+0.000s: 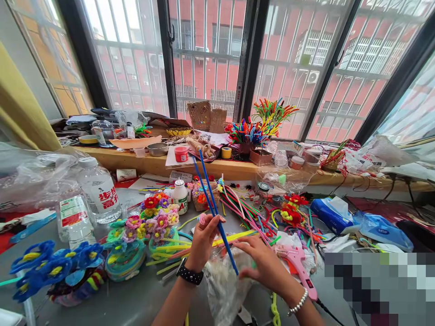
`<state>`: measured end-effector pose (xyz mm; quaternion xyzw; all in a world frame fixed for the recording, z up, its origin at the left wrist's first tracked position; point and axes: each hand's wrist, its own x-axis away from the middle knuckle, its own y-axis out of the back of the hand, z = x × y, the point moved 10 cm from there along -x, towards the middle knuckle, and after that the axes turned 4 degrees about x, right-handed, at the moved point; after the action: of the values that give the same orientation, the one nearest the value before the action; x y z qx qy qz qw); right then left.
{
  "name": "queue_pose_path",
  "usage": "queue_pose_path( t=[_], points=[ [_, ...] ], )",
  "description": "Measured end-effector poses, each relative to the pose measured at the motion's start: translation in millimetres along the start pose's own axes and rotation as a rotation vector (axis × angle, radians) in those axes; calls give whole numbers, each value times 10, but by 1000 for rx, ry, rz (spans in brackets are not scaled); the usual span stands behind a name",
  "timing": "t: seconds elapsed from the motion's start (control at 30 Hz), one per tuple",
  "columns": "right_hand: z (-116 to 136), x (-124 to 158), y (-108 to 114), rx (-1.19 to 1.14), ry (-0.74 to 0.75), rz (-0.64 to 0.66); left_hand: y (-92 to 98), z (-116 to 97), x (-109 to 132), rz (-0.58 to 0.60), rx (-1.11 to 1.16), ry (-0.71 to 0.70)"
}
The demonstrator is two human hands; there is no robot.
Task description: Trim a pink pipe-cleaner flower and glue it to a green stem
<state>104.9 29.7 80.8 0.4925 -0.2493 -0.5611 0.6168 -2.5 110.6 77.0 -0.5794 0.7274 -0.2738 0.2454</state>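
Note:
Between the fingers of my left hand [205, 240] are blue pipe cleaners [206, 188], slanting from upper left to lower right. At least two stems show, spread apart at the top. My right hand [261, 260] is near their lower end, fingers apart, with nothing visibly held. Beneath both hands lies a clear plastic bag [224, 290]. Yellow pipe cleaners [234, 237] run behind my hands. To the right of my right hand is a pink glue gun [299, 265]. Pink and purple pipe-cleaner flowers [159, 222] stand to the left, beside blue pipe-cleaner flowers [57, 267].
Plastic bottles [100, 190] stand at the left. A small white bottle [180, 197] is behind the flowers. Loose pipe cleaners [241, 208] spread across the middle. A blue tissue pack [333, 215] lies at the right. The wooden sill [152, 165] holds tubs, a red jar [181, 154] and bundled stems.

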Motion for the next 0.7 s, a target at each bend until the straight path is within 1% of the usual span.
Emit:
queue_pose_path(
  t=[0.07, 0.13, 0.2, 0.27, 0.37, 0.5, 0.57, 0.63, 0.7],
  points=[
    [4, -35, -151, 144, 24, 75, 2, -9, 0, 7, 9, 21],
    [22, -102, -249, 268, 38, 95, 7, -10, 0, 18, 20, 42],
    [58, -186, -290, 319, 59, 91, 3, -21, 0, 41, 33, 51],
    [81, -263, -257, 330, 75, 72, -11, -41, 5, 74, 45, 53],
    [58, -326, -62, 337, 76, 5, -40, -70, 22, 128, 66, 62],
    [-60, -321, 338, 332, 31, -120, -75, -105, 43, 188, 106, 65],
    [-131, -322, 504, 347, -2, -170, -101, -100, 54, 221, 114, 76],
    [-207, -344, 598, 378, -38, -208, -138, -78, 73, 256, 108, 97],
    [-290, -388, 601, 411, -76, -239, -183, -51, 99, 290, 91, 120]
  ],
)
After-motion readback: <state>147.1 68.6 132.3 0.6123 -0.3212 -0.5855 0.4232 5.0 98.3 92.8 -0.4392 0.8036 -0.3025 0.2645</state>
